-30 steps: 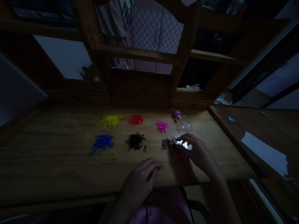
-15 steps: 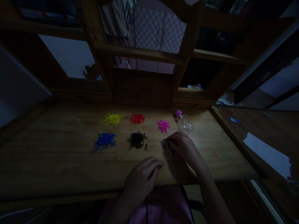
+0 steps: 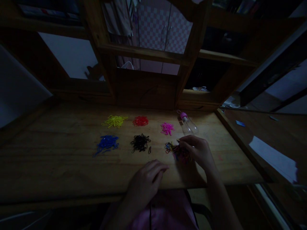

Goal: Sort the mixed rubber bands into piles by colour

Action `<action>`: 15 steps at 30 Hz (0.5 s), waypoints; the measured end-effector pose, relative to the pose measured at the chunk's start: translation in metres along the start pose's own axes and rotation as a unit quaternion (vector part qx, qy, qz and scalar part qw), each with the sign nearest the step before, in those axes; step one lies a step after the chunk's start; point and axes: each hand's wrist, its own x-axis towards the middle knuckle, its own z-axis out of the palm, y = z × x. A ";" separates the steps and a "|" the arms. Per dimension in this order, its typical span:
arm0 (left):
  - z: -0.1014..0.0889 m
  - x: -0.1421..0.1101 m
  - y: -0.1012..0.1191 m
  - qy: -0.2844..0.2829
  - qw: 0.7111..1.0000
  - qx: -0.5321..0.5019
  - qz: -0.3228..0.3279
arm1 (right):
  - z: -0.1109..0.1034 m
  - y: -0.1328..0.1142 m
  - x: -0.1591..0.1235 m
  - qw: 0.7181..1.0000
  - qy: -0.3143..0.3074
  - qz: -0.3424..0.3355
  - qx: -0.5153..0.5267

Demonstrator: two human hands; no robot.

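Observation:
My right hand (image 3: 195, 148) hovers low over a mixed-colour pile of small rubber bands (image 3: 184, 156), its thumb and fingers pinched at the pile's upper edge. Whatever sits in the pinch is too small and dark to make out. Near the desk's front edge rests my left hand (image 3: 150, 175), fingers curled together, holding nothing visible. Sorted rubber bands lie in separate heaps: yellow (image 3: 115, 121), red (image 3: 140, 121), pink (image 3: 167, 128), blue (image 3: 107, 143) and black (image 3: 140, 142). One loose dark band (image 3: 150, 149) lies just right of the black heap.
A clear bulb-shaped bottle (image 3: 190, 126) with a pink cap lies behind my right hand. Wooden shelving (image 3: 144, 88) rises along the back of the desk (image 3: 72, 172). On a lower surface to the right is white paper (image 3: 273, 159).
My right hand has drawn back and to the right from the middle of the mixed pile, uncovering more of it, with fingertips now pinched. My left hand stays about where it was.

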 end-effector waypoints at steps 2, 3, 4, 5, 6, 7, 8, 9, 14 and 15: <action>0.000 0.000 0.000 0.001 1.000 -0.001 0.004 | -0.003 0.000 -0.001 1.000 0.000 0.009 0.014; 0.000 0.000 0.000 0.000 1.000 0.000 0.005 | -0.005 -0.001 -0.001 1.000 0.000 0.009 0.015; 0.000 0.001 -0.001 0.000 1.000 0.003 0.004 | -0.005 -0.002 -0.002 1.000 -0.001 0.006 0.013; 0.001 0.001 -0.001 0.001 1.000 0.005 0.002 | -0.005 -0.004 -0.003 1.000 -0.001 0.001 0.007; 0.001 0.001 -0.001 0.002 1.000 0.007 0.002 | -0.005 -0.006 -0.003 1.000 -0.002 -0.006 -0.001; 0.001 0.001 -0.001 0.004 1.000 0.008 0.004 | -0.004 -0.009 -0.004 1.000 -0.001 -0.015 -0.011; 0.001 0.001 -0.001 0.006 1.000 0.010 0.006 | -0.002 -0.011 -0.003 0.999 0.001 -0.024 -0.024; 0.001 0.001 -0.001 0.006 1.000 0.011 0.010 | 0.001 -0.013 -0.002 0.999 0.004 -0.032 -0.040; 0.000 0.000 -0.001 0.002 1.000 0.010 0.013 | 0.023 -0.019 0.007 0.991 -0.009 -0.081 -0.107; 0.000 0.000 -0.001 0.002 1.000 0.009 0.012 | 0.028 -0.019 0.009 0.989 -0.016 -0.088 -0.118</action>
